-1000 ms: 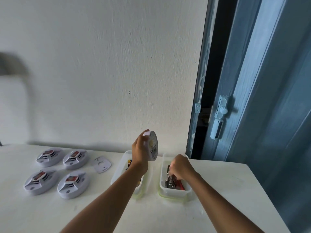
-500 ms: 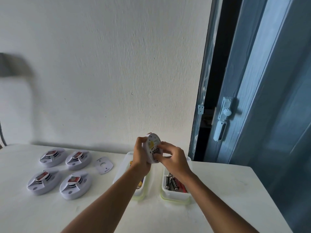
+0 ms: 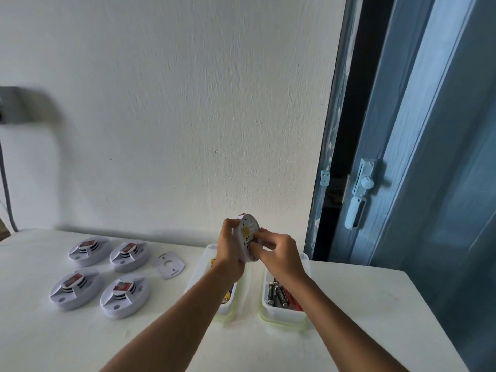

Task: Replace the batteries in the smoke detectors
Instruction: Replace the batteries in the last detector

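You're early on, I'd say: four smoke detectors sit face-up at 9 o'clock on the table, looking untouched, backplate beside them. At centre your left hand wraps around a fifth detector, back facing you, above the tubs. Right hand fingertips are pinched at its battery slot; battery itself hidden. Spare batteries wait at 5 o'clock.
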{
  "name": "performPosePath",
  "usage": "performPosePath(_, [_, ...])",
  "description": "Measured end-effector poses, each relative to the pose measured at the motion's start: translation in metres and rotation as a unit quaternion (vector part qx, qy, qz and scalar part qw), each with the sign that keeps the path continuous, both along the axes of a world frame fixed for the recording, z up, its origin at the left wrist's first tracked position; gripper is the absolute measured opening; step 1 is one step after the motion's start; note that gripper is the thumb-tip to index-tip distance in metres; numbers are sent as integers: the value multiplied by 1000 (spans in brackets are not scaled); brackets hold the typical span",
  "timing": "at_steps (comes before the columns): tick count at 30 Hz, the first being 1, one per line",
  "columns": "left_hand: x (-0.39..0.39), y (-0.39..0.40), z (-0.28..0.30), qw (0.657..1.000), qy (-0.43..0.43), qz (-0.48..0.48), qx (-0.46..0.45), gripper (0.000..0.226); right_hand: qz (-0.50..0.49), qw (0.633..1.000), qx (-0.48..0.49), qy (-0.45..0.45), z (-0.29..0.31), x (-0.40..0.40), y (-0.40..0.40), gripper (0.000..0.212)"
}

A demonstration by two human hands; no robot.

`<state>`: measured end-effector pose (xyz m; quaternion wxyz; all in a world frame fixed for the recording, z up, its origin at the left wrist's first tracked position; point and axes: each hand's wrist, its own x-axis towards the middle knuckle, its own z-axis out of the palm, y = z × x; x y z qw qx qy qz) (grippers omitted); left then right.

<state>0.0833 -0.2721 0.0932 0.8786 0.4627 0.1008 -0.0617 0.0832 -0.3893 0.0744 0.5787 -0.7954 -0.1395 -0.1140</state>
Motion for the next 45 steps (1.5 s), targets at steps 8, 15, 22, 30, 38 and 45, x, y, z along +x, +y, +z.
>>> performPosePath(8, [1,-2,1,1000,15,16,1,49,4,1000,-9,17,4,-3,0,24])
performPosePath(15, [8,-9,-2,999,44,25,6,53,-9,997,-72,-21,4,-2,-3,10])
performPosePath(22, [17,-5,-5,994,95,8,-58,45,59,986,-120,-103,-15,-11,-15,32])
performPosePath(30, [18,1,-8,994,102,-6,-39,41,-86,989,-92,-76,-31,-2,-29,13])
performPosePath(38, [16,31,-8,996,84,17,-24,38,-67,894,-418,145,-31,3,-28,13])
performPosePath(45, [6,77,-7,998,44,50,-19,41,-32,960,-275,37,-14,1,10,18])
